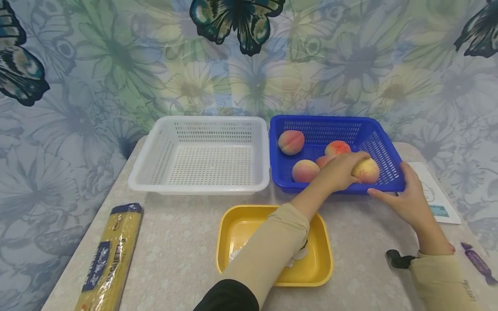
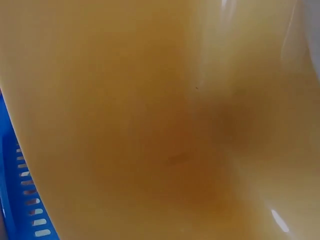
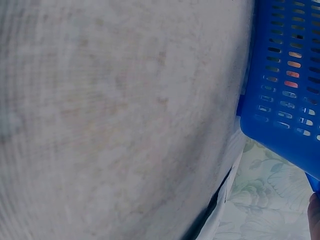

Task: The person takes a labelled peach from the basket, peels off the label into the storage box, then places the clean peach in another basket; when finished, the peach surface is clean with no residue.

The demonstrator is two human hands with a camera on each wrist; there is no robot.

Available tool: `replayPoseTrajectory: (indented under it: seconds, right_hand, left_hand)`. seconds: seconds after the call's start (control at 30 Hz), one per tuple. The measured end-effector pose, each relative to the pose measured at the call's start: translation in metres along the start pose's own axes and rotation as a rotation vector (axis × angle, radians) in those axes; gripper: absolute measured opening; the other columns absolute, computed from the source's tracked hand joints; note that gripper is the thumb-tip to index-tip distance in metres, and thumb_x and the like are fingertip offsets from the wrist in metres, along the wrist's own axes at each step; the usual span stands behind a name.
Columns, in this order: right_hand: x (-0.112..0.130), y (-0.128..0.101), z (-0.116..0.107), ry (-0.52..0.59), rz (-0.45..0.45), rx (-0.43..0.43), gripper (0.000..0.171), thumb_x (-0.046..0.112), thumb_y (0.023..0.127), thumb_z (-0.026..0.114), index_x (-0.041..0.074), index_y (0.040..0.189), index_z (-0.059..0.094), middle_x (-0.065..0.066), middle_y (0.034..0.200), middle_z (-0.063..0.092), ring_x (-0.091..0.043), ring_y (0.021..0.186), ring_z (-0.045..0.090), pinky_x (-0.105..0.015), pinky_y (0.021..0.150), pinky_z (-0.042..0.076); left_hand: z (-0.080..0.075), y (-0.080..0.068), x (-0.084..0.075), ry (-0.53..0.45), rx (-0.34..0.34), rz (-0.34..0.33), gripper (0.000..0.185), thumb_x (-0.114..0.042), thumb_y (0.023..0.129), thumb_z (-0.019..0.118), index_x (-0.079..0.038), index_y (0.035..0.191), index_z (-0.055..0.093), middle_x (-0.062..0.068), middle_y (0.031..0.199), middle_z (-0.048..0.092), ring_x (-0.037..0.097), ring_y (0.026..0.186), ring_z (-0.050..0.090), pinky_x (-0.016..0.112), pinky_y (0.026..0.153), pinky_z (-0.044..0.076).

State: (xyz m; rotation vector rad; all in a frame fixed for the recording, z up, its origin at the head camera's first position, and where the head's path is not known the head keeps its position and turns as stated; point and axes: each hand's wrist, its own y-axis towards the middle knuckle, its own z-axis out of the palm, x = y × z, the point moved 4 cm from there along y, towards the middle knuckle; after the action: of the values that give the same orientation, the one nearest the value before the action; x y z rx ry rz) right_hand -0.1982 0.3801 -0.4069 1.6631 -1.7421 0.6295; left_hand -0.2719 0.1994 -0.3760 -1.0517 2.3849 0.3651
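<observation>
A pale speckled table (image 1: 175, 242) stands against a floral butterfly backdrop. The left hand (image 1: 340, 170) reaches across into the blue basket (image 1: 383, 149), fingers curled around a peach (image 1: 366, 170). The right hand (image 1: 408, 196) lies flat-fingered against the basket's near rim.
</observation>
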Motion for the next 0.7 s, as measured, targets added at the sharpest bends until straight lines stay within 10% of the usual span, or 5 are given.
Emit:
replayPoseTrajectory:
  seconds: [0.33, 0.7]
  right_hand:
    - [0.003, -0.001, 0.002, -0.004, -0.006, 0.002, 0.113, 0.032, 0.085, 0.078, 0.003, 0.159, -0.003, -0.028, 0.164, 0.001, -0.056, 0.147, 0.006, -0.075, 0.113, 0.010]
    - [0.006, 0.006, 0.005, -0.017, -0.013, 0.019, 0.114, 0.034, 0.085, 0.078, 0.004, 0.159, -0.003, -0.030, 0.163, 0.003, -0.058, 0.146, 0.010, -0.077, 0.111, 0.013]
  left_hand:
    - [0.004, -0.001, 0.004, -0.067, 0.105, -0.099, 0.028, -0.014, 0.098, 0.062, -0.030, 0.119, 0.072, -0.018, 0.118, 0.069, 0.000, 0.115, 0.058, 0.010, 0.095, 0.047]
    - [0.001, -0.001, 0.012, -0.103, 0.065, -0.143, 0.032, -0.027, 0.104, 0.052, -0.031, 0.135, 0.058, -0.017, 0.132, 0.062, 0.000, 0.127, 0.054, 0.016, 0.107, 0.042]
